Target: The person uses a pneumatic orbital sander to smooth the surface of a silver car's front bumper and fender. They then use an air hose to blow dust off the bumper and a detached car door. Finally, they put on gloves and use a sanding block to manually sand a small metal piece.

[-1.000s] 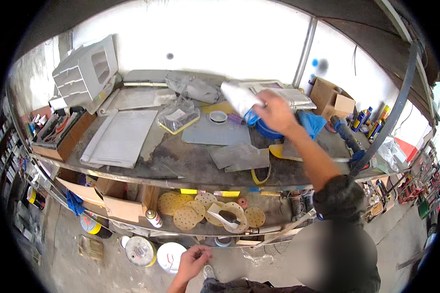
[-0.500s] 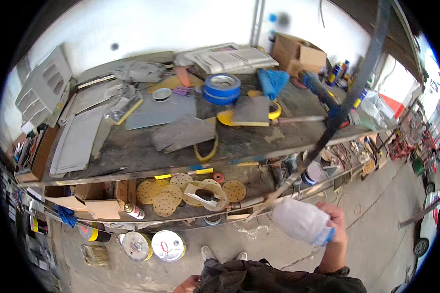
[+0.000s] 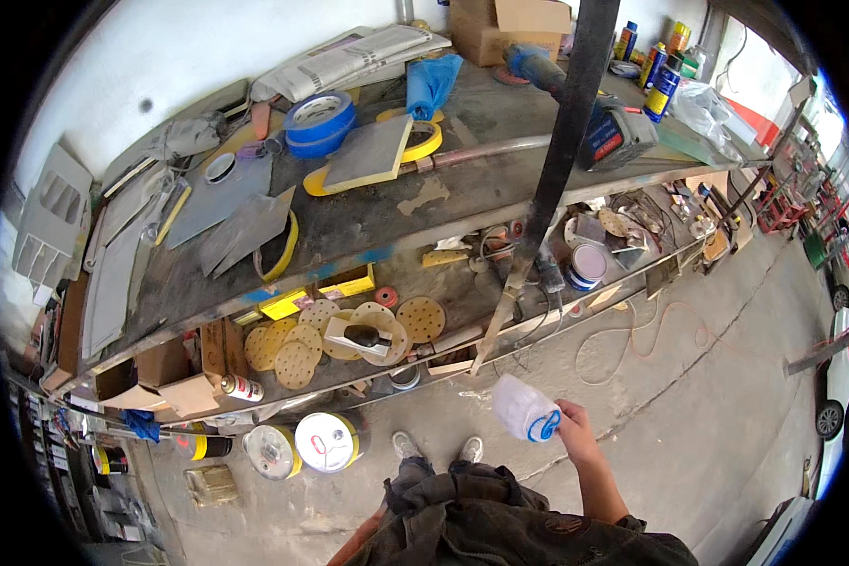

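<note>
My right hand (image 3: 574,430) is out in front of me over the concrete floor, its fingers closed on the blue-edged cuff of a white knit work glove (image 3: 517,406). The glove's bulging body points away to the left. At the lower edge my left forearm (image 3: 358,538) shows beside my dark jacket. The left hand's fingers are hidden against my clothes. Beyond the glove stands a two-level workbench (image 3: 424,193), and a dark metal post (image 3: 566,123) rises in front of it.
The bench top holds blue tape rolls (image 3: 321,123), a sanding block (image 3: 363,151), a cordless power tool (image 3: 613,132) and spray cans (image 3: 663,90). Perforated sanding discs (image 3: 420,321) lie on the lower shelf. Metal cans (image 3: 326,441) stand on the floor; a hose (image 3: 623,332) trails across it.
My right hand has moved left with the glove, whose cuff opening now faces me more. My view has shifted right. The left hand has gone from sight, leaving its forearm.
</note>
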Demonstrator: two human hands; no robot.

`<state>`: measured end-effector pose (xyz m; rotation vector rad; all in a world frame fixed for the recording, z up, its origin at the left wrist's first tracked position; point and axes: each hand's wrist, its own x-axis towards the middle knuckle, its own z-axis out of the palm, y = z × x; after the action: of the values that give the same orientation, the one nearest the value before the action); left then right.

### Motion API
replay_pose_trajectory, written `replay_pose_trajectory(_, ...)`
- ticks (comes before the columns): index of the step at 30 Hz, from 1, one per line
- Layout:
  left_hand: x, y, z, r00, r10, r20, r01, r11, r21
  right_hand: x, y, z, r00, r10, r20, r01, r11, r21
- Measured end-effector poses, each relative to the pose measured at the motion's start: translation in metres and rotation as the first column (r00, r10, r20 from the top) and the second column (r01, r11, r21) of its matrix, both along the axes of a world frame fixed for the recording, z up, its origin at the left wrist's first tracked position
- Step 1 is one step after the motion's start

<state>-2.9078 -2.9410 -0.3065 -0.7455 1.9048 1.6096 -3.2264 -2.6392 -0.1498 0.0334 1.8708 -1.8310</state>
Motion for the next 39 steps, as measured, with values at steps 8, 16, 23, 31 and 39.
replay_pose_trajectory(8, -0.012, 0.023, -0.035, 0.999, 0.018, -0.029, -0.02, 0.997, -0.072, -0.01, -0.016, -0.005, 0.996, 0.074, -0.058, -0.075, 0.997, -0.015)
replay_pose_trajectory(16, 0.005, 0.034, -0.049, 0.983, 0.151, -0.102, -0.151, 0.989, 0.001, -0.008, -0.038, -0.006, 0.971, 0.219, -0.099, -0.215, 0.975, 0.051)
replay_pose_trajectory(23, 0.037, -0.032, 0.102, 0.954, 0.175, 0.245, -0.218, 0.962, 0.161, -0.02, -0.06, -0.016, 0.911, 0.37, -0.181, -0.354, 0.928, 0.119)
replay_pose_trajectory(31, 0.194, -0.03, 0.069, 0.35, 0.932, 0.092, -0.894, 0.303, 0.33, -0.019, -0.088, -0.024, 0.839, 0.518, -0.164, -0.48, 0.848, 0.224)
replay_pose_trajectory(39, 0.171, 0.03, 0.055, -0.316, 0.925, 0.211, -0.674, -0.376, 0.636, -0.032, -0.106, -0.017, 0.776, 0.627, -0.067, -0.61, 0.773, 0.173)
